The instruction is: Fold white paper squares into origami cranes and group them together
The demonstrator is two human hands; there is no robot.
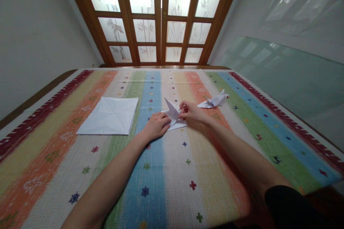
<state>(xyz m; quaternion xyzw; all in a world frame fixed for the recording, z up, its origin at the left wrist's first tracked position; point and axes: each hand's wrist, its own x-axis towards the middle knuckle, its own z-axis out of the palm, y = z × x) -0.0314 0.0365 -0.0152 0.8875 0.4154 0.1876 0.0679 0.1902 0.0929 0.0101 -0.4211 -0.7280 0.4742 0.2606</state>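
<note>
A partly folded sheet of white paper [173,112] lies on the tablecloth in front of me, with one pointed flap standing up. My left hand [157,126] presses on its left side, fingers curled and holding it against the table. At its right side, my right hand [191,111] is closed in a pinch on the paper's edge, thumb and fingertips together. The tips of some fingers on both hands are partly hidden by the folds. Just beyond my right hand rests a folded white paper figure [215,100] with pointed ends.
To the left lies a stack of square white paper sheets [109,116] with faint creases. A striped, colourful tablecloth [145,171] covers the table. Beyond the far edge stand wooden doors [161,25] with frosted panes; a glass panel [282,75] leans at the right wall.
</note>
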